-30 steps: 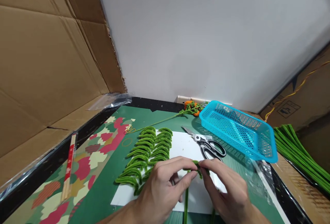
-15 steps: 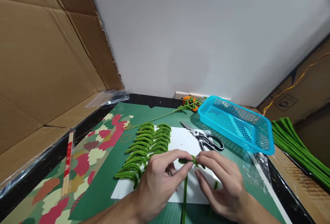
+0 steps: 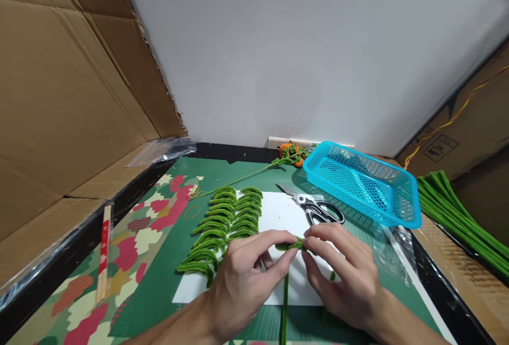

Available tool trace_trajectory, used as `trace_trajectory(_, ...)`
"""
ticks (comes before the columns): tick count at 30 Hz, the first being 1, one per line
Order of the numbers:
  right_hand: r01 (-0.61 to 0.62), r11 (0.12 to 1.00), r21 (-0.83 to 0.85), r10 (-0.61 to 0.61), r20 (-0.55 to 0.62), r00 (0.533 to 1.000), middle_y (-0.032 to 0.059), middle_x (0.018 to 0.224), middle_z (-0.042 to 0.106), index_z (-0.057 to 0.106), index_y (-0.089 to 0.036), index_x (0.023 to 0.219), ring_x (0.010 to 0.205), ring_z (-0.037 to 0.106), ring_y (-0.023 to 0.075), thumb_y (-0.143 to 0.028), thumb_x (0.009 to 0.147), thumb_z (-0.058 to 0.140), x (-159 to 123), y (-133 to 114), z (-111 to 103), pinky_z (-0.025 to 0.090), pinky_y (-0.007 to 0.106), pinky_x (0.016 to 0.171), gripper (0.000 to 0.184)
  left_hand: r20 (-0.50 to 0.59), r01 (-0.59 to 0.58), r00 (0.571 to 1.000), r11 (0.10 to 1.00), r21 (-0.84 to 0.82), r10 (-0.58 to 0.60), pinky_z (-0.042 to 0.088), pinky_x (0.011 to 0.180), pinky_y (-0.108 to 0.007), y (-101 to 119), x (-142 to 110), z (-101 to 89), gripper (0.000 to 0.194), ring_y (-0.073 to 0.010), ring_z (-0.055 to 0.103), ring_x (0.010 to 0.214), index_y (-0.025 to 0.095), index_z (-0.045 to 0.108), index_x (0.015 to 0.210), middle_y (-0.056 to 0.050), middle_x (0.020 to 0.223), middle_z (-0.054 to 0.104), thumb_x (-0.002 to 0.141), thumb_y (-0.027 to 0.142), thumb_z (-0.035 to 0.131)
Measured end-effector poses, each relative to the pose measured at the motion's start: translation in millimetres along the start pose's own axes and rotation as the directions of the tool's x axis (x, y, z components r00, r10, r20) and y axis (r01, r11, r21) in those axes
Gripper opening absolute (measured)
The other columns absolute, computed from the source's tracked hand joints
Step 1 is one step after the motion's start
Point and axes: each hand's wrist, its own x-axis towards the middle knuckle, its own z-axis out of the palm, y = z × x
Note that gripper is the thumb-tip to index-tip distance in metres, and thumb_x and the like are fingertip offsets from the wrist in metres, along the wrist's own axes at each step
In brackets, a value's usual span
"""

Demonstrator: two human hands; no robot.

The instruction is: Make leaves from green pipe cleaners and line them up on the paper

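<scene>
Both hands meet over a white sheet (image 3: 274, 212), pinching a green pipe cleaner (image 3: 285, 302). My left hand (image 3: 254, 271) grips its bent upper part between thumb and forefinger, while a long straight tail hangs down toward the near edge. Close by on the right, my right hand (image 3: 345, 276) has its fingertips closed on the same fuzzy bend; the exact twist is partly hidden by the fingers. Left of the hands lie two columns of curved green pipe-cleaner leaves (image 3: 210, 231). Black-handled scissors (image 3: 314, 207) rest just beyond the right hand, blades pointing up and left.
A blue plastic basket (image 3: 361, 186) stands at the back right, beside a bundle of green pipe cleaners (image 3: 461, 218). Orange pipe-cleaner flowers (image 3: 292, 151) lie behind. Wrapped chopsticks (image 3: 104, 249) and rubber bands (image 3: 193, 211) are on the left. Cardboard (image 3: 71, 69) walls that side.
My right fingers have closed in on the bend of the pipe cleaner, the thumb rising toward the forefinger. My left hand keeps nearly the same pinch. The view has shifted slightly.
</scene>
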Motion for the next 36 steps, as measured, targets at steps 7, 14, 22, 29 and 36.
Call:
trace_trajectory(7,0.043,0.998,-0.049,-0.043,0.012,0.999,0.0107,0.095,0.075,0.068,-0.016,0.101,0.084,0.067,0.0221,-0.002,0.091,0.065,-1.2,-0.1,0.8,0.058,0.035,0.072,0.017,0.039,0.187,0.982,0.975,-0.116,-0.183,0.048,0.046,-0.018,3.7,4.0,1.1,0.019,-0.0107,0.060,0.041,0.021,0.075,0.113,0.008,0.050,0.061,0.101,0.031,0.065)
trace_trajectory(14,0.037,0.998,-0.054,-0.037,-0.010,0.999,0.0109,0.098,0.078,0.069,-0.013,0.116,0.087,0.071,0.0217,-0.004,0.092,0.069,-0.8,3.0,1.1,0.062,0.035,0.076,0.026,0.061,0.238,0.971,0.955,-0.179,-0.230,0.048,0.047,-0.018,-3.1,2.4,1.3,0.018,-0.0115,0.064,0.043,0.023,0.074,0.109,0.007,0.054,0.064,0.100,0.037,0.067)
trace_trajectory(22,0.064,0.997,-0.040,-0.064,-0.012,0.998,0.0104,0.095,0.077,0.072,-0.014,0.111,0.085,0.069,0.0219,0.003,0.088,0.066,-2.9,2.2,1.1,0.061,0.035,0.073,0.028,0.100,0.220,0.973,0.964,-0.151,-0.207,0.046,0.047,-0.019,1.3,3.1,0.3,0.015,-0.0107,0.063,0.044,0.023,0.075,0.104,0.007,0.056,0.064,0.100,0.036,0.068)
trace_trajectory(29,0.102,0.994,-0.043,-0.103,-0.041,0.994,0.0114,0.094,0.078,0.073,-0.012,0.111,0.087,0.069,0.0227,0.003,0.088,0.067,-1.3,2.3,-2.9,0.062,0.035,0.073,0.028,0.146,0.264,0.959,0.951,-0.162,-0.241,0.047,0.048,-0.019,3.0,4.5,-0.1,0.021,-0.0117,0.064,0.045,0.023,0.078,0.105,0.005,0.054,0.066,0.100,0.040,0.067)
trace_trajectory(36,0.113,0.993,-0.039,-0.114,-0.037,0.993,0.0118,0.093,0.078,0.074,-0.011,0.107,0.085,0.068,0.0224,0.002,0.088,0.067,-1.9,3.6,0.3,0.061,0.034,0.072,0.024,0.124,0.298,0.952,0.937,-0.181,-0.278,0.045,0.048,-0.019,1.1,5.2,1.2,0.024,-0.0111,0.061,0.044,0.022,0.079,0.103,0.005,0.051,0.062,0.099,0.042,0.066)
